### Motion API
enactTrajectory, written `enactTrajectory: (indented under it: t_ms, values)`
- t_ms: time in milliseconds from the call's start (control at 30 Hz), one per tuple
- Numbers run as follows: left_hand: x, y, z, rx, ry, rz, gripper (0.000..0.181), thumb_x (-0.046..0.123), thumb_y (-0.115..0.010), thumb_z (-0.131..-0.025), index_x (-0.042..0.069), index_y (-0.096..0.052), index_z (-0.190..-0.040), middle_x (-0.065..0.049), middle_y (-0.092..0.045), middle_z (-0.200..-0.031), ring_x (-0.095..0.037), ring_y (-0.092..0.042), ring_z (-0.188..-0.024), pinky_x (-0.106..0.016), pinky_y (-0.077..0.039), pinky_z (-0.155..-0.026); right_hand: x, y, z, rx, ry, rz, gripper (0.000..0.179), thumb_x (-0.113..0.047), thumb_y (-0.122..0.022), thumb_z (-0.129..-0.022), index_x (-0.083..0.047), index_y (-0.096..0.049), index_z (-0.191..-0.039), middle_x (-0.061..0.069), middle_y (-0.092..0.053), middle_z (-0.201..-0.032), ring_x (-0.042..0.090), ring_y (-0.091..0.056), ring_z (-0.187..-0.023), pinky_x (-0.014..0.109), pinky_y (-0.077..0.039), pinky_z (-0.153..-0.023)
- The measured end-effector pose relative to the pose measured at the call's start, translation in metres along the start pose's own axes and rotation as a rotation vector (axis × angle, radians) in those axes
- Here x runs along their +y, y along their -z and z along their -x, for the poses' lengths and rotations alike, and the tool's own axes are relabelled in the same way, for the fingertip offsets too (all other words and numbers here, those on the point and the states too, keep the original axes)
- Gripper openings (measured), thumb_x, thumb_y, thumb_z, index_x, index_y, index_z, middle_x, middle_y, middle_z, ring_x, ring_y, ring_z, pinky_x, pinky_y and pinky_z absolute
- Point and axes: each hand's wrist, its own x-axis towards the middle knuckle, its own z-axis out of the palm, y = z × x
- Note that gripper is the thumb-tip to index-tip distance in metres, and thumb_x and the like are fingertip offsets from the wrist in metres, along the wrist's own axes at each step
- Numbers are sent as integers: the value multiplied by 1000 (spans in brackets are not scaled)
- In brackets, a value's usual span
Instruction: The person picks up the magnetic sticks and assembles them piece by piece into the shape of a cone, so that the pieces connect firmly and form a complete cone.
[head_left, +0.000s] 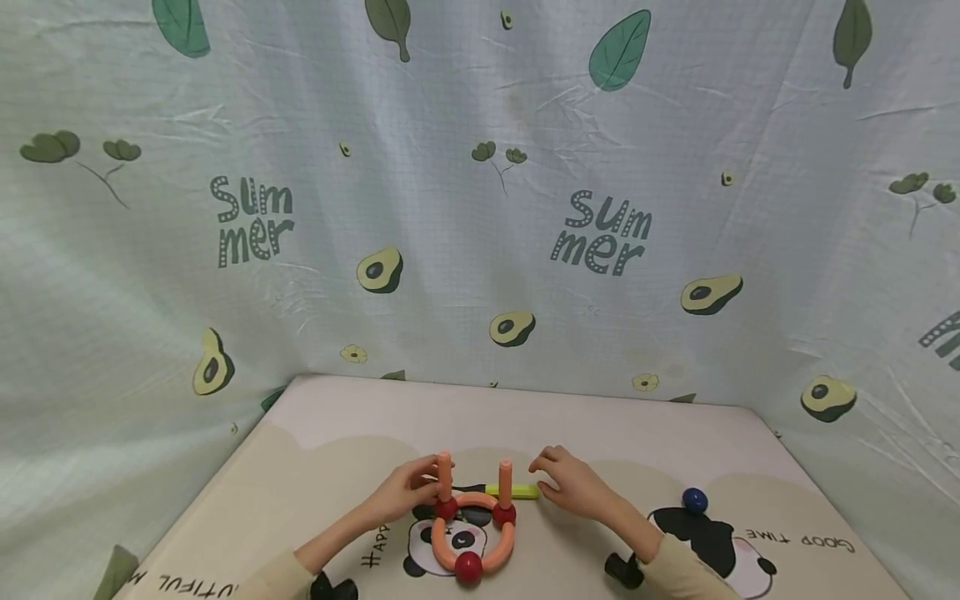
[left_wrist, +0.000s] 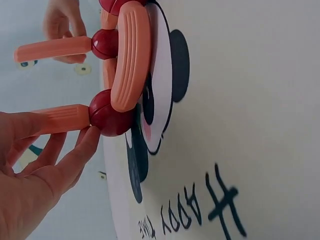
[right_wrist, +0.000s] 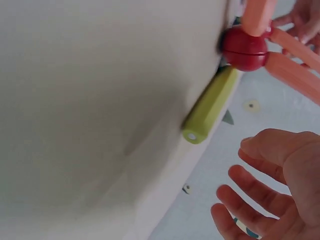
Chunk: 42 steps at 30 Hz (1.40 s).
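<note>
- Orange-and-red ring toy (head_left: 504,547) on worktop (head_left: 337,450), between the hands, just right of left hand (head_left: 411,485).
- Left hand: fingers closed round left upright rod (head_left: 445,477).
- Right hand (head_left: 573,485): fingers loosely bent, nothing held, right of right upright rod (head_left: 506,483).
- Yellow-green stick (head_left: 523,492) behind toy on far side, partly blocked by right upright rod.
- Blue ball (head_left: 695,500) well apart, right.

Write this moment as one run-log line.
left hand: grips left upright orange rod | right hand: holds nothing, near yellow-green rod | orange ring with red balls: on table | blue ball: apart, at right
</note>
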Motion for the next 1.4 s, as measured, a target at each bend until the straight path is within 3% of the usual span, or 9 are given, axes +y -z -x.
enactTrajectory:
  t_ms: [300,500,800,1067,1300,1400]
  values:
    - [-6,7,1,12,46,40,43,10,-48,-91,-7,-36,-129,-27,-51,-111,-32,-58,-96,-42,-52,-72,-2,-6,-10,-44,89,243,18,-23,-65,-80,-16,-62,-96,-2,-55,-90,13,-47,-82,25,-43,-66]
    - [-7,8,0,-5,62,27,43,12,-50,-90,-4,-39,-128,-25,-51,-111,-28,-58,-96,-39,-52,-69,-5,-10,-14,-50,209,368,22,-33,-66,-77,-21,-60,-95,-4,-54,-89,11,-45,-81,24,-42,-66]
    - [-1,3,1,-56,37,-28,47,11,-54,-88,0,-37,-130,-28,-49,-117,-32,-57,-97,-35,-53,-63,-7,-21,-14,-48,280,536,20,-34,-65,-79,-22,-56,-93,-5,-51,-84,10,-42,-76,22,-38,-61]
    - [-1,4,3,-112,38,-114,72,-2,-63,-74,7,-29,-136,-25,-53,-118,-37,-53,-105,-53,-43,-82,-5,-19,-10,-45,268,569,12,-27,-64,-80,-20,-58,-87,-7,-55,-77,9,-45,-72,22,-36,-58]
    - [-8,4,7,-158,50,-118,95,-8,-71,-65,10,-15,-141,-23,-51,-118,-35,-51,-107,-33,-52,-74,-1,-17,1,-75,200,504,23,-25,-68,-75,-24,-57,-95,-5,-53,-76,11,-46,-70,23,-36,-56]
    - [-9,1,8,-150,39,-138,99,-12,-70,-63,12,-14,-141,-22,-51,-117,-34,-50,-107,-31,-52,-75,0,-16,6,-89,159,456,25,-22,-68,-75,-26,-56,-97,-3,-53,-76,12,-46,-70,23,-34,-54]
